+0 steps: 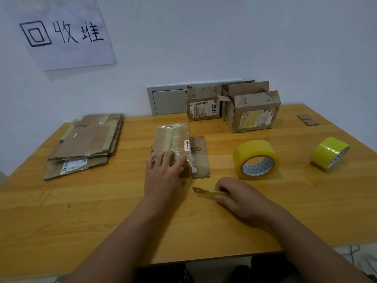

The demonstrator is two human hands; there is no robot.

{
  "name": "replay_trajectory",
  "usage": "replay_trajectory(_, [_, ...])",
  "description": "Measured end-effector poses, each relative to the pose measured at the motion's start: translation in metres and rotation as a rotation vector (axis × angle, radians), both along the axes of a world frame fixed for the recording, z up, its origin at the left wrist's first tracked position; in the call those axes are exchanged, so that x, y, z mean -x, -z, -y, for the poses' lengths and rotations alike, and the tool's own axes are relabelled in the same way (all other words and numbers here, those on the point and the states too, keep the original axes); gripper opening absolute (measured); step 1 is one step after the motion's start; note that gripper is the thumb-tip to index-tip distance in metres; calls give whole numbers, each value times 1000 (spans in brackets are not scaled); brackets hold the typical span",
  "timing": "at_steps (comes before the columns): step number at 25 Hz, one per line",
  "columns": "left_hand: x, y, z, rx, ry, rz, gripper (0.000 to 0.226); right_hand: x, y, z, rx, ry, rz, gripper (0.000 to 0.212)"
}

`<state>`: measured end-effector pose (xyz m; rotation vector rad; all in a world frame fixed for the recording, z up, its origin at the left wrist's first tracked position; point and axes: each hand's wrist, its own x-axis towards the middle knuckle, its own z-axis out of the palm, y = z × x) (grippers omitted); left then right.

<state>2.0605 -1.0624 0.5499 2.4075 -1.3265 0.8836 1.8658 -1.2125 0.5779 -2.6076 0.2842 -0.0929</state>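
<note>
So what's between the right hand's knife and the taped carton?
Head view: only bare table between knife and carton; left hand rests on the carton.

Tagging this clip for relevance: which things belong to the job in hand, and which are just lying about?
In hand:
taped cardboard box, pressed by the left hand
utility knife, gripped by the right hand

Lying about:
near tape roll
far tape roll
flattened cardboard stack
left open box
right open box
cardboard scrap

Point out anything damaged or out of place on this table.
The upright boxes at the back have torn, ragged top flaps. A loose cardboard scrap lies alone near the far right edge of the table.
</note>
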Motion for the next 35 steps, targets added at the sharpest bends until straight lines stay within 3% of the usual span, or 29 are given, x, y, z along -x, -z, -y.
replay_trajectory(5, [1, 3, 1, 22, 38, 8, 38, -30, -40, -3, -682, 226, 546, 12])
replay_trajectory(8, [4, 1, 1, 41, 31, -48, 37, -66, -52, -5, -837, 306, 616, 24])
replay_trajectory(13, [6, 1, 10, 73, -39, -83, 34, -92, -34, 6, -1042, 459, 598, 16])
replay_trajectory(19, [5, -1, 10, 80, -28, -104, 31, -77, -26, 19, -944, 312, 586, 28])
replay_trajectory(22, [3, -4, 9, 48, -18, -114, 33, -70, -29, 23, -830, 199, 460, 40])
replay_trajectory(28, [3, -11, 5, 18, 13, -95, 37, -60, -27, 18, -515, 96, 274, 26])
replay_trajectory(35, [6, -17, 4, -54, 45, -26, 41, -53, -28, 22, -457, 60, 249, 23])
